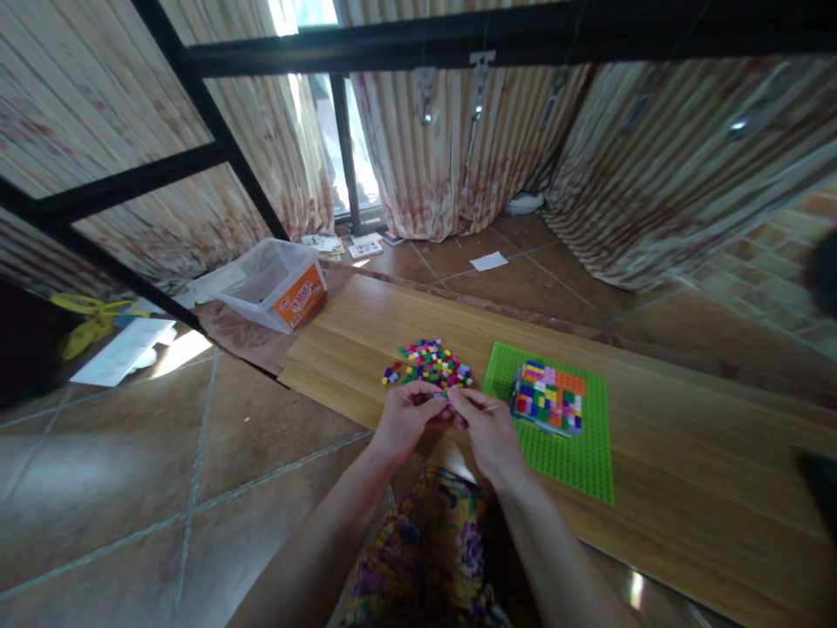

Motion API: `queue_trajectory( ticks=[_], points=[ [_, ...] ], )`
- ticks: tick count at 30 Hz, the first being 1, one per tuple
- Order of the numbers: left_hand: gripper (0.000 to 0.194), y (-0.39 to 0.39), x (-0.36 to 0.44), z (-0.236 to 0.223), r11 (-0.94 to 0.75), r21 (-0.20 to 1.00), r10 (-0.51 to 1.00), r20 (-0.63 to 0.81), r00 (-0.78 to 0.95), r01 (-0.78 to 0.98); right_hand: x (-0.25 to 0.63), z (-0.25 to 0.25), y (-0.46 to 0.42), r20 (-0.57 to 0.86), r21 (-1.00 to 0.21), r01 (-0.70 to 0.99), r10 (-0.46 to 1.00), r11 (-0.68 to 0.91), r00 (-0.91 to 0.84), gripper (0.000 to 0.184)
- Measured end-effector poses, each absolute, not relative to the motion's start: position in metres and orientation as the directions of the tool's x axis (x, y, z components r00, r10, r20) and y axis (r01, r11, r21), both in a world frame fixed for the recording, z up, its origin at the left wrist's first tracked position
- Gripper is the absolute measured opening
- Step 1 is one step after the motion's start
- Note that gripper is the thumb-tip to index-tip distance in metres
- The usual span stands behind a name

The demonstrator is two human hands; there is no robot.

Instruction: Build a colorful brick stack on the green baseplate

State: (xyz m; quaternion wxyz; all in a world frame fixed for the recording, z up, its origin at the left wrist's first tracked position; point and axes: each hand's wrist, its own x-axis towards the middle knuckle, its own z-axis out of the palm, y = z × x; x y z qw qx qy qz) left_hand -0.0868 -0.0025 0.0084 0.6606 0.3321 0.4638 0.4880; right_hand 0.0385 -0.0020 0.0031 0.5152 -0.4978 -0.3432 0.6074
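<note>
L hand & R hand meet fingertip to fingertip nr centre, both pinching at a small brick, greenish, mostly hidden by fingers. Just beyond, at 12 o'clock from hands, a loose brick pile on the table, mixed colours; a few stray bits on its 9 o'clock side. At 3 o'clock: green baseplate flat on table, w/ a squarish multicol. brick build standing on its far half, orange bricks at the build's 1 o'clock corner. Patterned clothing at 6 o'clock, btwn forearms.

Further out, 10–11 o'clock: clear plastic bin w/ orange label, off table's far L end. Approx 11 o'clock: papers on floor; approx 1 o'clock: white sheet on tiled floor. At 12, background: striped curtains behind black frame.
</note>
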Motion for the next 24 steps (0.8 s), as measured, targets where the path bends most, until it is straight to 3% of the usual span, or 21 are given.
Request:
queue_trajectory(
  ticks=[4, 13, 18, 24],
  points=[
    [0.037, -0.009, -0.087, 0.005, 0.375, 0.842, 0.927, -0.352, 0.132, -0.387, 0.041, 0.000, -0.009, -0.334, -0.889, -0.337, 0.943, -0.310, 0.012, 0.036],
    [0.038, -0.011, -0.080, 0.006, 0.364, 0.874, 0.931, -0.346, 0.115, -0.323, 0.043, 0.002, -0.012, -0.260, -0.941, -0.242, 0.963, -0.236, 0.072, 0.033],
    [0.034, -0.011, -0.081, 0.012, 0.313, 0.891, 0.950, -0.292, 0.114, -0.330, 0.042, 0.002, -0.016, -0.289, -0.916, -0.308, 0.955, -0.258, 0.060, 0.037],
    [0.037, -0.012, -0.080, 0.011, 0.371, 0.850, 0.928, -0.343, 0.143, -0.373, 0.043, -0.002, -0.017, -0.319, -0.892, -0.351, 0.947, -0.285, 0.045, 0.038]
  ],
)
